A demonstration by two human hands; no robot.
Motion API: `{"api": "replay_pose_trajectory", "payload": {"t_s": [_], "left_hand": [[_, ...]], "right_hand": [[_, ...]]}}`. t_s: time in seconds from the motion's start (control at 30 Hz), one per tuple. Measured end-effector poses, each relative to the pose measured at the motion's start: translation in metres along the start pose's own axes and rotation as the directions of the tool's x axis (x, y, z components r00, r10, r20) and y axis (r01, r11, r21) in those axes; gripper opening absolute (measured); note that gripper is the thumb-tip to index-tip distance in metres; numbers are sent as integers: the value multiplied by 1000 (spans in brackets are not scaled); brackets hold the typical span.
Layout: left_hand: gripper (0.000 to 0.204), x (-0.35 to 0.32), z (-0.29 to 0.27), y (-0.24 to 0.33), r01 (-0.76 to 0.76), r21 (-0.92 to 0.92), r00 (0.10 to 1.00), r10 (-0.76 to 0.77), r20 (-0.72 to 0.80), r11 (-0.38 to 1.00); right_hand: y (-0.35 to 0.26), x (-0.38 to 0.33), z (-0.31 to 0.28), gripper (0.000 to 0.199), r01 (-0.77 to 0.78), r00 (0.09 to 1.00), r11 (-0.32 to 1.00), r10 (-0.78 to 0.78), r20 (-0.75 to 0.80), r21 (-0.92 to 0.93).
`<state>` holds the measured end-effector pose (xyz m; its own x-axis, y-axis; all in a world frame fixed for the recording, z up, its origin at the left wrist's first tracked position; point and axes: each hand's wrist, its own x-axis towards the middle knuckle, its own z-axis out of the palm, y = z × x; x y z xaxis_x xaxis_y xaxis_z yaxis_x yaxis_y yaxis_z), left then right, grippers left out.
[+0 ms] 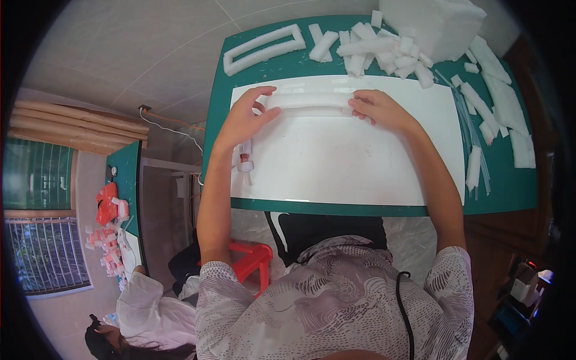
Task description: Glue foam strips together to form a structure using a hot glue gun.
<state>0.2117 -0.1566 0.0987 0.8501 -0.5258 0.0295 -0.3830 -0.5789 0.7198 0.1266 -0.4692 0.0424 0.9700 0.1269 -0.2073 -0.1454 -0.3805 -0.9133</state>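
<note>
Two long white foam strips (pixel 318 111) lie parallel near the far side of a white board (pixel 336 162). My left hand (pixel 247 118) is at their left end, with the forefinger by the farther strip and the thumb against the nearer one. At the right end, my right hand (pixel 379 108) pinches the foam between thumb and fingers. White foam against the white board makes it hard to tell whether the strips are joined. Below my left wrist, a small white bottle with a nozzle and a reddish band (pixel 245 157) rests on the board.
A rectangular foam frame (pixel 264 49) lies at the green table's (pixel 372 210) far left. Loose foam pieces (pixel 384 51) and a large foam block (pixel 438 27) sit behind. Clear thin strips (pixel 471 138) lie right. A red stool (pixel 255 261) and another person (pixel 153 309) are left.
</note>
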Motion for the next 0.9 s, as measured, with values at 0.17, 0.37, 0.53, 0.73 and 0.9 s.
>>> {"api": "replay_pose_trajectory", "payload": {"t_s": [0.17, 0.37, 0.53, 0.73, 0.9], "left_hand": [[31, 3, 2, -4, -75, 69, 997, 75, -4, 995], [25, 12, 1, -10, 74, -30, 997, -73, 29, 997], [22, 13, 0, -16, 68, -53, 997, -66, 39, 996], [23, 21, 0, -20, 89, -100, 995, -84, 52, 991], [22, 28, -1, -28, 38, -137, 997, -29, 72, 990]], "right_hand": [[-7, -2, 1, 36, -11, 1000, 1000, 11, -19, -29], [-5, -3, 0, 36, 6, 1000, 999, -8, -23, -52], [-7, -3, 1, 37, 10, 1000, 999, -11, -17, -48], [-8, -4, 2, 37, 12, 999, 998, -14, -35, -56], [-14, -6, 3, 35, -17, 999, 999, 15, -40, -41]]}}
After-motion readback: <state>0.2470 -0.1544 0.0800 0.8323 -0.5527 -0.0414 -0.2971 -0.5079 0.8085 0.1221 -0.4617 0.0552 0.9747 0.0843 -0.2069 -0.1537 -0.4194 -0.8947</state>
